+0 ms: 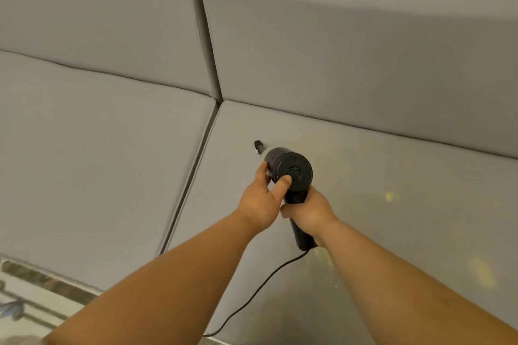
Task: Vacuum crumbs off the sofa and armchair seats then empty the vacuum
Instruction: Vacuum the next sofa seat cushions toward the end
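A black handheld vacuum (290, 169) is held out over the right seat cushion (392, 176) of a grey sofa (336, 50), its round rear cap facing the camera and its body pointing away and down toward the cushion. The right hand (309, 211) is wrapped around the vacuum's handle, fingers curled tight about it, with the butt of the handle sticking out below the wrist. The left hand (262, 199) cups the left side of the motor housing, fingers bent along the barrel and the thumb (283, 182) pressed flat on the rear cap near its centre. A narrow dark nozzle (258, 146) shows beyond the housing, its tip at or just above the cushion surface near the seam between the two seats; whether it touches the fabric cannot be told. A thin black cord (252, 288) runs from the bottom of the handle, loops down across the front of the right cushion and ends at its front edge between the two forearms. Pale yellow crumbs (391, 195) lie scattered on the right cushion to the right of the hands, with further faint patches nearer the front edge beside the right forearm. The left seat cushion (98, 162) lies just beside the right one, divided from it by a dark gap. A patterned rug (25, 302) shows on the floor at the lower left corner
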